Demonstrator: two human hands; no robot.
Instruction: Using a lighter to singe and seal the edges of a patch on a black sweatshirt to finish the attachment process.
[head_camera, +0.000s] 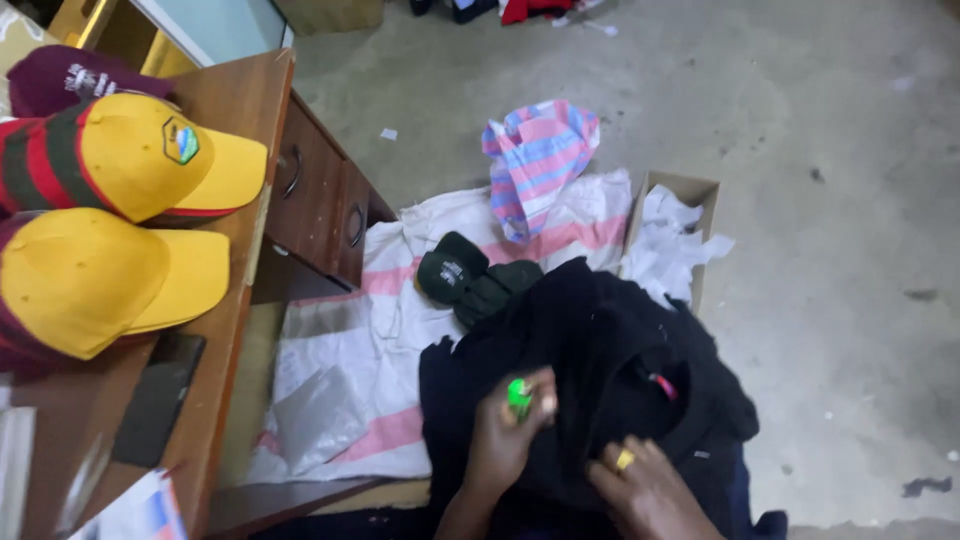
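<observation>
Here, the left hand (505, 435) pinches a small green object (519, 397) in a narrow grip over a black garment (600, 350) heaped on the floor. The right hand (645, 490), fingers loosely spread, presses the same garment. Beyond it, an open cardboard box (690, 190) holds crumpled white paper (665, 245). Yellow caps (130, 150) sit on the wooden surface (225, 100).

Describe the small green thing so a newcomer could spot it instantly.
Start at the wooden desk on the left, then go right to the black garment heaped over the striped sheet. At its near edge, the left hand pinches the small green thing. It is the only bright green item against the dark cloth.
</observation>
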